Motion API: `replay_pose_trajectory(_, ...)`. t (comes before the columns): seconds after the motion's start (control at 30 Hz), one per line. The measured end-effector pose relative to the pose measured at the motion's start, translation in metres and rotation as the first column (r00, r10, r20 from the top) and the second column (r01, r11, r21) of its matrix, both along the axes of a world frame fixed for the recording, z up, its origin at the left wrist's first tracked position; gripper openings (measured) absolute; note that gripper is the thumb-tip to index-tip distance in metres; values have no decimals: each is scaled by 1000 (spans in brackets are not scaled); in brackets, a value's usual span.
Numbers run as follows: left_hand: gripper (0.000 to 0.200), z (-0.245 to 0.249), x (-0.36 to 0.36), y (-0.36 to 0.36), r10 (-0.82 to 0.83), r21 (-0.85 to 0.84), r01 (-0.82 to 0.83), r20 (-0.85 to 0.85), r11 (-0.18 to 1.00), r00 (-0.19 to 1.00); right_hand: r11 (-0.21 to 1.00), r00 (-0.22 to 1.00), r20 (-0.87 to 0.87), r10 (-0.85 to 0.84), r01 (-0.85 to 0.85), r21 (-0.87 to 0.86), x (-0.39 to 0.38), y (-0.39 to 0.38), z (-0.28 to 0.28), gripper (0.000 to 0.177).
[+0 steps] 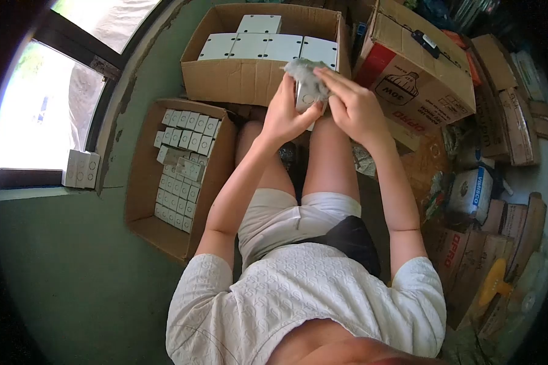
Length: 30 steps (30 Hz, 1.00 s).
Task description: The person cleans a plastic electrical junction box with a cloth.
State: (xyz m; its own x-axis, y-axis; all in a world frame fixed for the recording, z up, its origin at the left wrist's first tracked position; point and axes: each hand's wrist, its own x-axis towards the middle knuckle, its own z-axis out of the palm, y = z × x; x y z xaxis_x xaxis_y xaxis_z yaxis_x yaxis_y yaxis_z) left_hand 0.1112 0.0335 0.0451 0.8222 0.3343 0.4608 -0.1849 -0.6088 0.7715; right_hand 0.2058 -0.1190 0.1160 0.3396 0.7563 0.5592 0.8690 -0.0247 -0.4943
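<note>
Shirt (298, 292); left grip (284, 115), box (302, 97); right grip (353, 109), cloth (307, 73); "30W" (400, 91)

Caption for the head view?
Person's left hand and right hand hold small white box in grey cloth near cartons of boxes.

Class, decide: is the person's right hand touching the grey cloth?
Touching. In the head view the right hand lays its fingers on the grey cloth, which covers a small white box; no gap shows.
</note>
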Motion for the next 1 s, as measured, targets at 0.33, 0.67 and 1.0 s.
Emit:
replay_pose_trajectory(0.33,95,16,-14,5,228,243,-268,180,932,957,939,938,-50,-343,343,-17,34,-19,7,24)
replay_pose_trajectory(0.67,90,7,-2,3,242,303,-301,218,904,945,977,991,-29,-132,135,163,-35,5,-11,29)
replay_pose_trajectory(1.0,81,-13,-3,3,174,-86,-163,135,983,976,999,996,-82,45,-43,19,-35,-1,-21,18)
